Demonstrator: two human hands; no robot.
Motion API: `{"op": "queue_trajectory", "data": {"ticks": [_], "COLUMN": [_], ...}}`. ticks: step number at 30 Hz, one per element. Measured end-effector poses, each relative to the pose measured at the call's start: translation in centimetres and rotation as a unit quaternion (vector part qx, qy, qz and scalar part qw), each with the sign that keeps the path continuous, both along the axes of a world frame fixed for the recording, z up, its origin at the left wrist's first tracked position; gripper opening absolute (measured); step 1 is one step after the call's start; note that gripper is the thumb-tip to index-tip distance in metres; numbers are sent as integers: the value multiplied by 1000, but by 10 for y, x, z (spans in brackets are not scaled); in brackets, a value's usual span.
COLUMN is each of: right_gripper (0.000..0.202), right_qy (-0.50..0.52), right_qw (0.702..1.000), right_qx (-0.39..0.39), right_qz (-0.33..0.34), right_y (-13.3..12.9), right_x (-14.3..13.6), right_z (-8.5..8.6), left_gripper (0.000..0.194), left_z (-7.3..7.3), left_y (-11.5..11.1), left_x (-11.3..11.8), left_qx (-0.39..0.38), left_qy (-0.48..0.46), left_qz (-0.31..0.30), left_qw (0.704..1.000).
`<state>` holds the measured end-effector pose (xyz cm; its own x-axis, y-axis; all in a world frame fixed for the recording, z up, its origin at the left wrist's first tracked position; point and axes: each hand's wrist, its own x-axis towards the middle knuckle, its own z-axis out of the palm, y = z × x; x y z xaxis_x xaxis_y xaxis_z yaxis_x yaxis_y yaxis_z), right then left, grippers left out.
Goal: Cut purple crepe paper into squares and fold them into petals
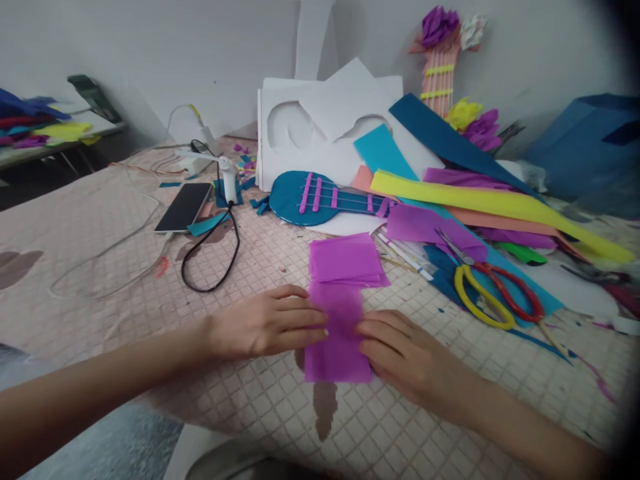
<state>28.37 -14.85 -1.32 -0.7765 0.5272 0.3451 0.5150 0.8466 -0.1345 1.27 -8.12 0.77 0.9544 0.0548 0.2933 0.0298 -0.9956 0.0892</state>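
A sheet of purple crepe paper [340, 363] lies on the table in front of me, its upper end meeting a small stack of purple crepe paper rectangles [345, 259]. My left hand [273, 323] rests on the sheet's left side, fingers stretched out flat and together. At the right edge, my right hand [407, 357] has bent fingers closed over the paper's margin. Both thumbs are hidden. Beyond the stack is a blue ukulele-shaped craft [305, 199] with purple strips across its strings.
Scissors [483, 297] with yellow and red handles lie right, by yellow [480, 200] and blue paper strips [450, 143]. A phone [184, 207], cable [107, 257] and black-corded white device [229, 180] sit left. White boards [330, 100] lean behind; a blue bin [585, 147] stands far right.
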Motion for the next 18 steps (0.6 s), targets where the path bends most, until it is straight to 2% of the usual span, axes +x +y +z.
{"op": "queue_trajectory", "data": {"ticks": [3,5,8,12,15,18], "right_gripper": [25,23,17,9,10,9], "right_qy": [1,11,36,86,101,102], "right_qw": [999,998,993,965,944,937], "right_qx": [-12,-37,-113,-246,-303,-325], "right_qz": [43,48,25,-40,-82,-81], "right_y": [4,5,6,6,8,10], "right_x": [1,1,-1,-8,-14,-15], "right_z": [-1,-1,0,6,10,13], "left_gripper": [25,23,16,11,10,11], "left_z": [-2,-6,-12,-14,-12,-12], "left_y": [-4,-6,-9,-16,-22,-26], "left_x": [2,2,2,7,12,16], "left_qx": [-50,-109,-202,-306,-339,-331], "left_qy": [13,14,-15,-69,-73,-69], "left_qz": [-24,-14,21,76,126,160], "left_qw": [998,994,979,946,930,927]}}
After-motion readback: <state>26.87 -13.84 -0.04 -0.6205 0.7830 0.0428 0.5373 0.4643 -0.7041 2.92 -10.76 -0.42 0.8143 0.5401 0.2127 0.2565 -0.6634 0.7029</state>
